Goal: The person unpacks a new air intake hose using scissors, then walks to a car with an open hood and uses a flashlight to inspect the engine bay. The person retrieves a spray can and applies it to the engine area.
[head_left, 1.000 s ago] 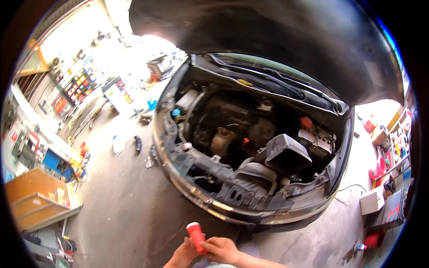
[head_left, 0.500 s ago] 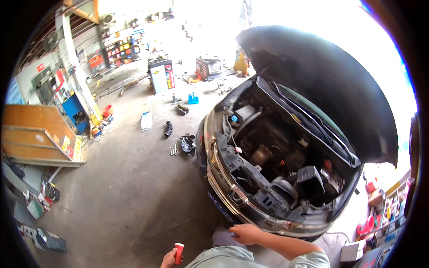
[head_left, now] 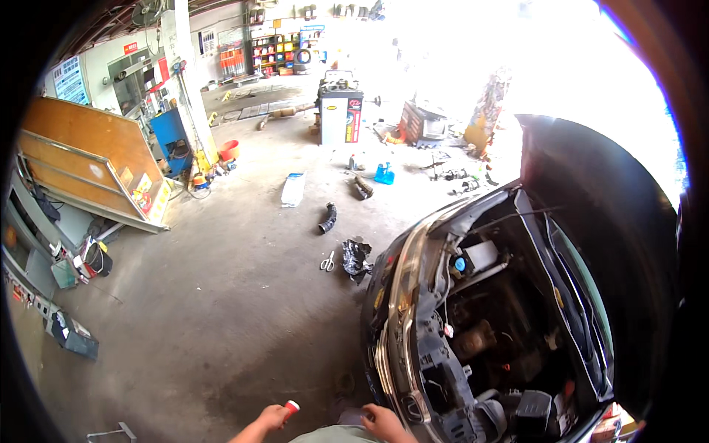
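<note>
My left hand (head_left: 273,418) is closed around a small red cylinder with a white end (head_left: 292,408), held low in front of my body. What kind of thing the cylinder is, I cannot make out. My right hand (head_left: 381,423) hangs near my waist, fingers loosely bent and apart, with nothing visible in it. Close to its right stands the front of a dark car (head_left: 405,354), apart from the hand. The hood (head_left: 598,221) is raised over the exposed engine bay (head_left: 509,317).
On the concrete floor lie a black plastic bag (head_left: 357,260), scissors (head_left: 328,261), a black ribbed hose (head_left: 328,218), a white packet (head_left: 293,190) and a blue jug (head_left: 384,174). A wooden panel structure (head_left: 88,159) stands left; a machine cabinet (head_left: 340,118) stands farther back.
My view has turned left, so the car sits farther right. My right hand has drawn back from the car's front edge. The left hand still holds the red cylinder, now tilted.
</note>
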The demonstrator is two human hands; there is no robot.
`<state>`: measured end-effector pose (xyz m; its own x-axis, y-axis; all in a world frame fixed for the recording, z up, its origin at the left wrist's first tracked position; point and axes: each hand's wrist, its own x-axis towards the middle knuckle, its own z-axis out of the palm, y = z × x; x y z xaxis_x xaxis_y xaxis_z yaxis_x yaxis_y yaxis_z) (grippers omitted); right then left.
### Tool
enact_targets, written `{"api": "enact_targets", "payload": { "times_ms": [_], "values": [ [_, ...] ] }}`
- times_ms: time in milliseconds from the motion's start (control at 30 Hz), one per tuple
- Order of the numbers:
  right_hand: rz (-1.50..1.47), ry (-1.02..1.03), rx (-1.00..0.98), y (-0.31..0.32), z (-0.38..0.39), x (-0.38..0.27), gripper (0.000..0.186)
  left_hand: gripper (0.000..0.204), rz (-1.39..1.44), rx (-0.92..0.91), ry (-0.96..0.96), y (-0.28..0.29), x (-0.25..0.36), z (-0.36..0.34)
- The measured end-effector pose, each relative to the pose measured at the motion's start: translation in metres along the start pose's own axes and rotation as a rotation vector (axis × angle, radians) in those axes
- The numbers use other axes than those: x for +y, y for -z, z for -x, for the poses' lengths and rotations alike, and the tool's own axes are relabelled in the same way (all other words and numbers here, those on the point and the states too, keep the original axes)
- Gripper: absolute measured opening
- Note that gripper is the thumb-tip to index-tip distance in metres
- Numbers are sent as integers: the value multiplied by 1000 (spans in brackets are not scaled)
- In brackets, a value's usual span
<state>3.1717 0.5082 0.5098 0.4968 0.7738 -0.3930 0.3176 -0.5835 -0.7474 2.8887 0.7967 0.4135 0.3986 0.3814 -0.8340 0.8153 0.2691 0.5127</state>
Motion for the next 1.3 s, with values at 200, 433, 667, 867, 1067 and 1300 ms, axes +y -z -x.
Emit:
{"api": "enact_targets", "payload": {
  "times_ms": [200,433,667,867,1067,1300],
  "values": [
    [70,79,18,98,-173,-59,34,40,-225,458,9,135,25,-77],
    [241,62,-126,162,-357,-96,39,39,-159,533,218,186,14,-120],
    [328,-159,-208,119,-518,-5,54,40,204,526,361,256,102,-232],
    [-216,-686,-148,113,-582,45,48,42,237,543,247,401,211,-335],
    [-139,-666,39,88,-675,29,46,42,101,382,242,582,380,-476],
    [-48,-649,49,101,-937,-20,52,41,45,408,69,684,639,-607]
  ]
}}
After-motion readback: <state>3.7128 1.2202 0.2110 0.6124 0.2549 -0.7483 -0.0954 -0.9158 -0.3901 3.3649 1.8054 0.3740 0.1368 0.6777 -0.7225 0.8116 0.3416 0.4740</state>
